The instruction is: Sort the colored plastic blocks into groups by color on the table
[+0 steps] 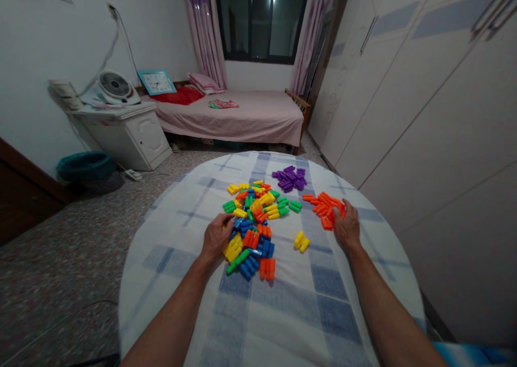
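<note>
Bedroom, round table under white-and-blue checked cloth (283,324); left hand (217,236) curled at edge of mixed heap of coloured plastic bullet-shaped blocks (252,224), grip unclear; right hand (346,227) cupped, fingers loosely open on sorted pile of orange plastic blocks (323,203) near table's right rim; risk: careless sweep knocks orange pieces off edge

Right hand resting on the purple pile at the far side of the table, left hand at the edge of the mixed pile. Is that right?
Not quite. In the head view the right hand rests on the orange pile, not the purple pile, which lies untouched farther back. The left hand is at the mixed pile, as stated.
</note>
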The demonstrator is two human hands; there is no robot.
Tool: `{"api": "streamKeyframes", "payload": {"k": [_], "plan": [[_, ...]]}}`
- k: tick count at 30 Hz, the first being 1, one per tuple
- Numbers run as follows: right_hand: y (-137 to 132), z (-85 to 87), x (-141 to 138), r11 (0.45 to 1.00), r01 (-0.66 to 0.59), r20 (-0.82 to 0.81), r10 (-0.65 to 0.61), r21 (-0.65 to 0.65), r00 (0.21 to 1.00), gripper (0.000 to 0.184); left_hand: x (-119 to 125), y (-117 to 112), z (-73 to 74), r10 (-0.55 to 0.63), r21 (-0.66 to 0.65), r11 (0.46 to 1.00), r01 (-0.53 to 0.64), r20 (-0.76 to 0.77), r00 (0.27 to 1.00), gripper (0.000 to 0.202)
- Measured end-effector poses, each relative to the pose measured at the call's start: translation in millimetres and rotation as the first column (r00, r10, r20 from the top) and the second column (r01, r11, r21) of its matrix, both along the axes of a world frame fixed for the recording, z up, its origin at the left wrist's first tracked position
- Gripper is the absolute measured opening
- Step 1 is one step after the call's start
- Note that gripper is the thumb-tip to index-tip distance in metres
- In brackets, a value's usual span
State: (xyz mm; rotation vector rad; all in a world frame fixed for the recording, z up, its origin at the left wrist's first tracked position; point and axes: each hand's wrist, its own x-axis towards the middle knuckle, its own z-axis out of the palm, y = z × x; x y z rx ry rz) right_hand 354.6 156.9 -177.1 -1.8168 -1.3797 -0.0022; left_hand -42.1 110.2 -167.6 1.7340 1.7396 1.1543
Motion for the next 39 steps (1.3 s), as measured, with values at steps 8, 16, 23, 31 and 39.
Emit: {"api": "streamKeyframes", "payload": {"k": [8, 16, 23, 31, 39], "plan": [[-2.8, -0.8, 0.1, 0.996, 0.049, -0.07, -0.044, 0.08, 0.997, 0.055, 1.8, -4.9, 8.3, -0.006, -0.008, 1.0, 0.006, 0.005, 1.0, 0.041], [-11.7, 6.9, -8.1, 0.982, 0.029, 0.155, -0.059, 0.188, 0.986, 0.045, 0.7, -2.8, 5.3, -0.006, -0.013, 1.0, 0.006, 0.001, 1.0, 0.037], [-25.7, 23.8, -50.4, 0.917, -0.347, 0.227, 0.302, 0.195, 0.926, 0.034, 1.8, -1.8, 5.4, 0.001, -0.017, 1.0, -0.001, -0.017, 1.0, 0.034], [-58.4, 44.3, -134.1, 0.648, -0.757, 0.01, 0.759, 0.081, 0.651, 0.031, -0.2, -0.5, 2.7, -0.002, -0.012, 1.0, 0.002, -0.004, 1.0, 0.033], [-66.9, 28.1, -164.4, 0.509, -0.851, 0.087, 0.861, -0.128, 0.502, 0.044, 0.3, -1.3, 3.0, 0.001, -0.015, 1.0, -0.001, 0.0, 1.0, 0.032]]}}
